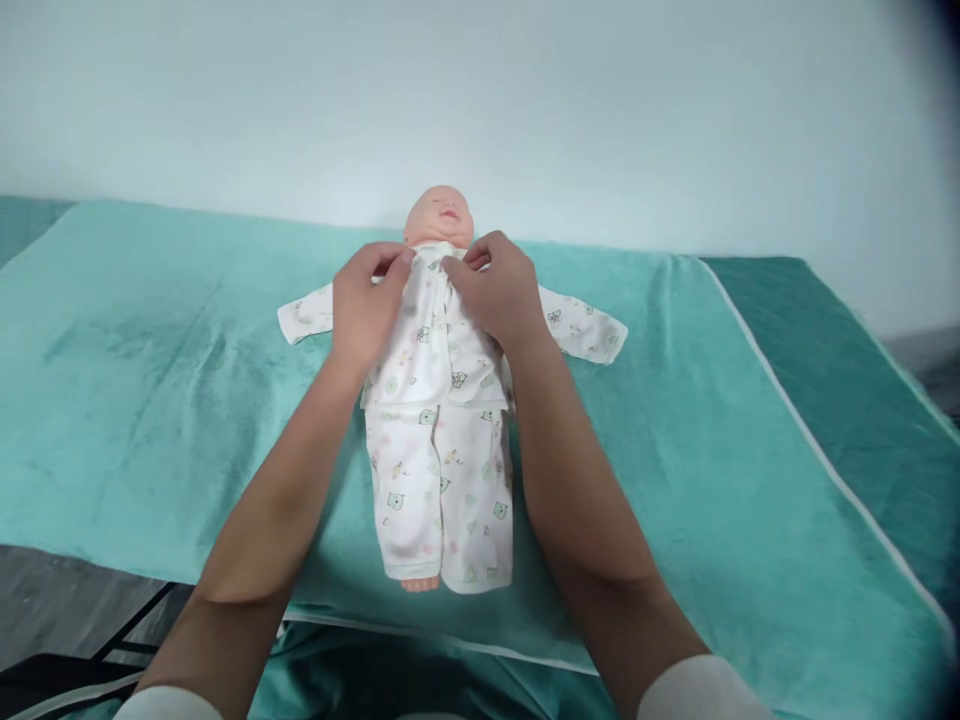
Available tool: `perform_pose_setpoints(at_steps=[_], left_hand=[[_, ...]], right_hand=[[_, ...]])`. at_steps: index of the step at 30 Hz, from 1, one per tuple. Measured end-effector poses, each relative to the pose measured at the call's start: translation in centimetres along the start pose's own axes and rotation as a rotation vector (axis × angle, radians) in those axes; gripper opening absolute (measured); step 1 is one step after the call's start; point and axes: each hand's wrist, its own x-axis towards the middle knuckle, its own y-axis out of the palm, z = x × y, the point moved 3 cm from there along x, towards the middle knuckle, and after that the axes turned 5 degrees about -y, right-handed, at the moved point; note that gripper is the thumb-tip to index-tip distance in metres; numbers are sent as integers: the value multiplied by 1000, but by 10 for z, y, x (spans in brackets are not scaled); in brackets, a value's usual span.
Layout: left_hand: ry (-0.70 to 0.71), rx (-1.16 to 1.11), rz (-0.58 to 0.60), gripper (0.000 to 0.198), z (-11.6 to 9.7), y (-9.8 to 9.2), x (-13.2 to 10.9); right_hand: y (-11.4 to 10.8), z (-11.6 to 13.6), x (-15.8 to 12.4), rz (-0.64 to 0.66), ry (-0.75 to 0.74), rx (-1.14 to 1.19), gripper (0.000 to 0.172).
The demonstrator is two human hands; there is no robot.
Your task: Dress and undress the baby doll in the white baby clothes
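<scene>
A baby doll (442,215) lies on its back, its head toward the wall. It wears a white long-sleeved baby shirt (420,365) printed with small animals, and matching trousers (405,500). Toes show below one trouser leg. My left hand (371,305) pinches the shirt near the collar on the left side of the chest. On the other side of the front opening, my right hand (502,290) has thumb and fingers closed on the shirt just below the neck. Both sleeves stretch outward, partly hidden behind my hands.
A turquoise plush cover (187,390) is spread under the doll, over a darker green cloth (862,340) at the right. Behind them rises a pale wall (480,100). Grey floor (60,600) and a dark frame (127,630) appear at the lower left.
</scene>
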Motion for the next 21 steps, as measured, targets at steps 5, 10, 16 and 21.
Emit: perform_pose_setpoints(at_steps=[5,10,16,21], left_hand=[[-14,166,195,13,3,38,48],[-56,327,211,9,10,50,52],[37,201,208,9,17,46,48],[47,128,125,5,20,41,45]], right_hand=[[1,6,1,103,64,-87,32],[1,4,8,190,135,-121,27],[-8,5,2,313,135,-59,24],[-3,5,1,264,85,-84,28]])
